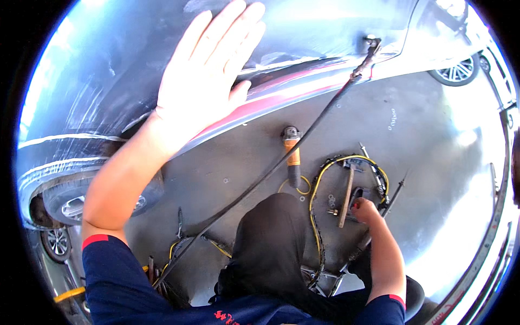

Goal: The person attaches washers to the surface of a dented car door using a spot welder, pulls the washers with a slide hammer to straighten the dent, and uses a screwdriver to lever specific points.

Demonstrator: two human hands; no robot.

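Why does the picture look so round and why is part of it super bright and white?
Head view: the fisheye lens bends the car panel and rims everything in black; sunlight washes out the floor at right; the left hand on the panel looks huge, the right hand tiny.

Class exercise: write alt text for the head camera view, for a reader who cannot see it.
A person's left hand lies flat, fingers spread, on a scuffed car body panel, while the right hand reaches down among tools on the concrete floor. A hammer, an orange-handled power tool and a yellow cable lie there.

Left hand (208, 70) flat on car panel (108, 70) — right hand (367, 208) below it, among floor tools by hammer (346, 196).
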